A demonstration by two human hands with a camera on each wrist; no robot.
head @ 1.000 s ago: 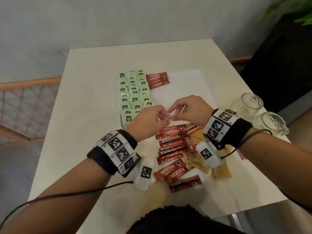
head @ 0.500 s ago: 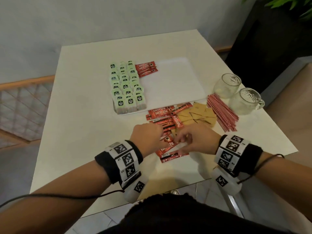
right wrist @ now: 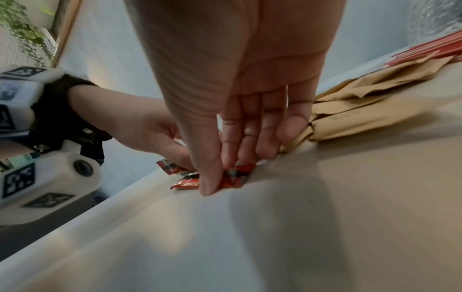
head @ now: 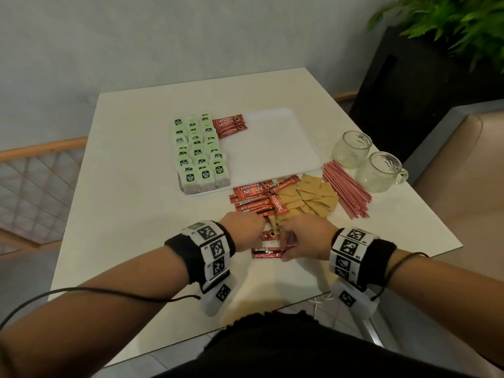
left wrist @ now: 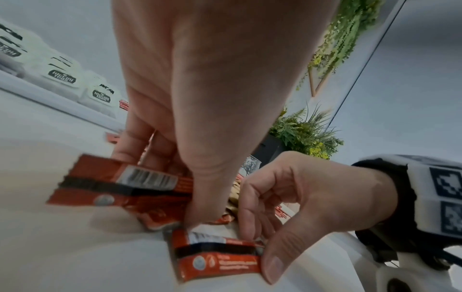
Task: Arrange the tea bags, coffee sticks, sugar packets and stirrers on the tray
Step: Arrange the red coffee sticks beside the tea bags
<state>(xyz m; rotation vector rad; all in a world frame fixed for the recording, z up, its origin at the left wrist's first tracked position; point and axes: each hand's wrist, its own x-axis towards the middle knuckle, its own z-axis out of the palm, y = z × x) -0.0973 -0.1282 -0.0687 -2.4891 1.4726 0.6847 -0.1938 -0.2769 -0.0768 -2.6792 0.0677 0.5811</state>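
Change: a second ago your hands were up at the tray edge; now both have dropped to the near end of the coffee stick pile (head: 255, 199), closest to you on the tabletop (head: 131, 214).
Meaning: judged from that, one placement is done and you're fetching the next sticks.
Left hand (head: 242, 231): fingers curled down onto loose sticks at the pile's near end; the left wrist view shows them on a red stick (left wrist: 120, 183), blurred, so pinching or just pressing I can't say for sure.
Right hand (head: 305, 238): thumb and fingertips pinch the end of the nearest coffee stick (head: 268, 252), which lies flat on the tabletop, apart from the pile.
Tray (head: 275, 148): tea bags (head: 199, 154) fill the left side in three columns; a few coffee sticks (head: 230, 125) sit at the far end beside them; the rest is bare.
Still off the tray: sugar packets (head: 308, 199) next to the pile, stirrers (head: 346, 190) beyond them, near two glass mugs (head: 365, 159).
Progress: tea bags done, coffee barely begun, sugar and stirrers untouched.
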